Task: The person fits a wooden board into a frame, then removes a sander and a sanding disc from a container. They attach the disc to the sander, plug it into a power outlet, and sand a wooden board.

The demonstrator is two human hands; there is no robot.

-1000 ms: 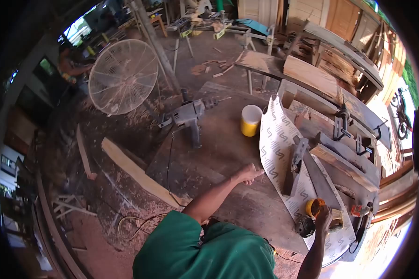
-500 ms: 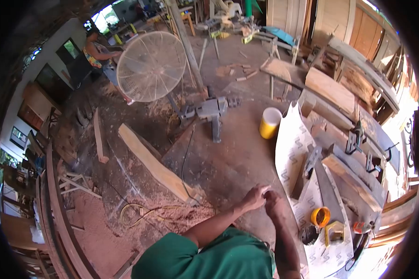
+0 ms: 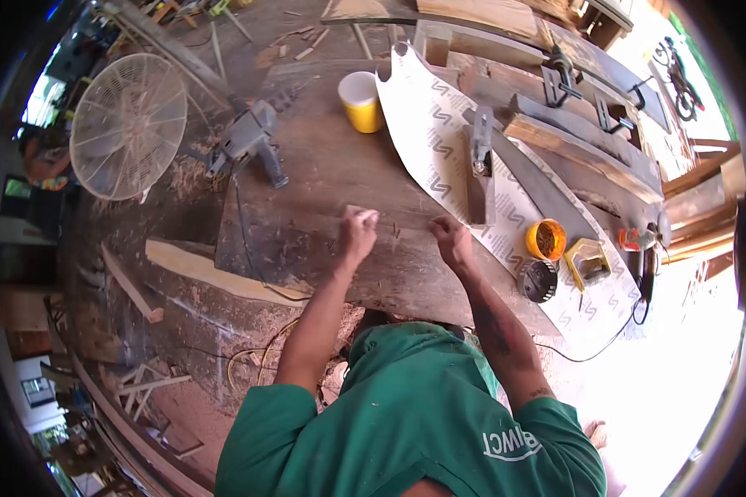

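My left hand [image 3: 360, 234] is closed, its fingers curled together just above the wooden tabletop [image 3: 307, 199]. To its right, my right hand [image 3: 452, 242] is also closed, thumb and fingers pressed together near the edge of a white printed sheet [image 3: 439, 161]. Whatever either hand holds, if anything, is too small to make out. Small dark marks or bits lie on the wood between the hands. On the sheet rest a hand plane [image 3: 481, 161], an orange cup [image 3: 545, 239] with brown contents, a black hole saw [image 3: 538, 282] and a yellow tool [image 3: 588, 263].
A large drill [image 3: 253, 142] with a cord and a yellow-and-white container [image 3: 361, 103] stand farther back on the table. Clamps [image 3: 560, 74] and timber lie at the right. A pedestal fan [image 3: 130, 126] stands left, near another person [image 3: 46, 157]. Sawdust covers the floor.
My hands were together and are now apart, the left one moved leftward. The view has turned to the right, so the fan and drill sit farther left.
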